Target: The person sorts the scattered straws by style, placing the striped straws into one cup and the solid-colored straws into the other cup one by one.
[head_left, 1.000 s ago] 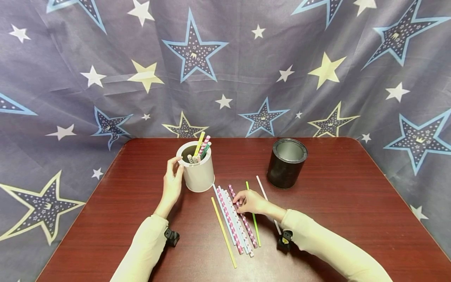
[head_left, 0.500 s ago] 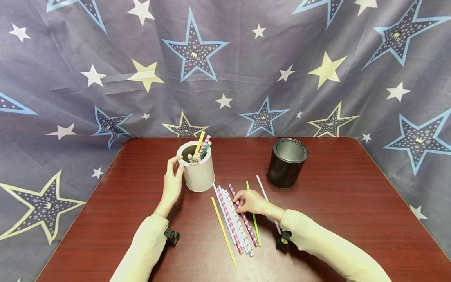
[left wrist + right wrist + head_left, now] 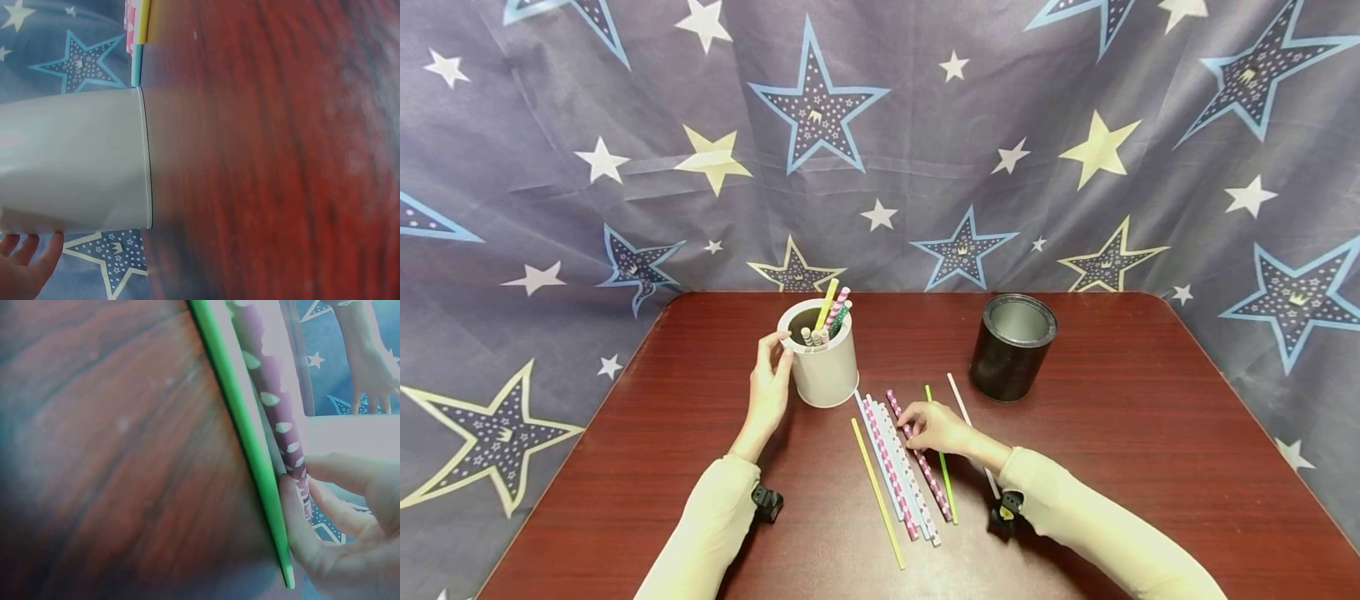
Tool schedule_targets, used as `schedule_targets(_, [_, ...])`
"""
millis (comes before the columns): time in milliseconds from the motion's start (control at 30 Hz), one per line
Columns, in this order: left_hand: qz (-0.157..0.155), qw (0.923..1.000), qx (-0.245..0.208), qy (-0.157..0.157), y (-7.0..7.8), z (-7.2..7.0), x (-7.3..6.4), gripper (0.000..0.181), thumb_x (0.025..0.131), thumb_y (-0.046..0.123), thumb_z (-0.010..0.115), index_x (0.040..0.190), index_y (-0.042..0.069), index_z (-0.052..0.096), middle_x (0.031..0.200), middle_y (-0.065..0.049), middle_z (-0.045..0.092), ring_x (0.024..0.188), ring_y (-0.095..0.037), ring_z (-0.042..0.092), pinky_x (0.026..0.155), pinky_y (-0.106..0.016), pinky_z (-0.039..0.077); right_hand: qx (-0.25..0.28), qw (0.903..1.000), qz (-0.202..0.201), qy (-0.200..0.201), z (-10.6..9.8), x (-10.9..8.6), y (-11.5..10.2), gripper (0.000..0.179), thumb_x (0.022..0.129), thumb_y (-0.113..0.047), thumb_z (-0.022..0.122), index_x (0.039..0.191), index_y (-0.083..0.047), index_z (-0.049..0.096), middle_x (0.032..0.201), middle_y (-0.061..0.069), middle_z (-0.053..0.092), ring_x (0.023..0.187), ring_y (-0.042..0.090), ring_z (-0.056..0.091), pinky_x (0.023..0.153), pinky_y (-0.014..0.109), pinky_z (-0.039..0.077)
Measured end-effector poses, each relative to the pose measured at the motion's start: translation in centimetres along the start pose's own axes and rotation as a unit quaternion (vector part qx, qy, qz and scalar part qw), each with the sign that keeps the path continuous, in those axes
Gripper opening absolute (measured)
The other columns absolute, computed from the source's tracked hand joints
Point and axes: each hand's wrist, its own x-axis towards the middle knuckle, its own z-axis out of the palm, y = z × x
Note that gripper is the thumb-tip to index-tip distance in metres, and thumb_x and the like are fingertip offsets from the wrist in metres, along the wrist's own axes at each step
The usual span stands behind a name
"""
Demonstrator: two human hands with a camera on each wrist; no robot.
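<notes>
My left hand [image 3: 767, 392] holds the near left of the white cylindrical container [image 3: 826, 379], with fingertips at its rim. In the left wrist view its fingers [image 3: 47, 259] lie against the container's smooth side. Several patterned paper straws [image 3: 836, 307] and a yellow one stand inside. My right hand [image 3: 942, 428] pinches a purple straw with white spots [image 3: 932, 479] between thumb and fingers, low over the table. Beside that straw runs a thin green straw [image 3: 240, 406], seen large in the right wrist view.
Pink-spotted, white-spotted and pale blue straws [image 3: 892, 467] lie side by side, with a yellow straw [image 3: 877, 496] on their left. A pale pink straw [image 3: 957, 396] passes under the right forearm. A black cylindrical container [image 3: 1009, 362] stands at back right. The starry curtain [image 3: 880, 167] hangs behind the table.
Both hands keep nearly the same places, and the purple straw has hardly moved. The whole head view has shifted very slightly.
</notes>
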Motion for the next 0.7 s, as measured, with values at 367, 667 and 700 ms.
schedule_targets(367, [0.0,1.0,0.006,-0.002,0.17,0.01,0.01,0.029,0.091,0.004,0.042,0.119,-0.003,0.041,0.124,-0.023,0.047,0.114,-0.025,0.044,0.091,-0.029,0.036,0.094,0.9955,0.007,-0.003,-0.3,-0.09,0.01,0.031,0.07,0.012,0.06,0.1,0.012,0.052,0.062,0.019,0.057,0.052,0.016,0.054,0.049,0.021,0.042])
schedule_targets(667, [0.007,1.0,-0.002,-0.004,0.18,0.01,0.01,0.029,0.09,0.003,0.042,0.119,-0.005,0.04,0.124,-0.026,0.046,0.115,-0.032,0.042,0.093,-0.047,0.033,0.173,0.9839,0.042,0.017,-0.26,-0.11,0.24,0.038,0.073,0.016,0.055,0.109,0.015,0.044,0.066,0.018,0.058,0.054,0.01,0.052,0.054,0.026,0.049])
schedule_targets(700, [0.006,1.0,-0.001,-0.004,0.18,0.01,0.0,0.029,0.091,0.003,0.042,0.119,-0.005,0.04,0.124,-0.026,0.046,0.115,-0.031,0.042,0.093,-0.046,0.033,0.185,0.9814,0.048,0.02,-0.3,-0.09,0.24,0.039,0.073,0.016,0.055,0.11,0.015,0.043,0.067,0.017,0.058,0.055,0.01,0.052,0.054,0.027,0.05])
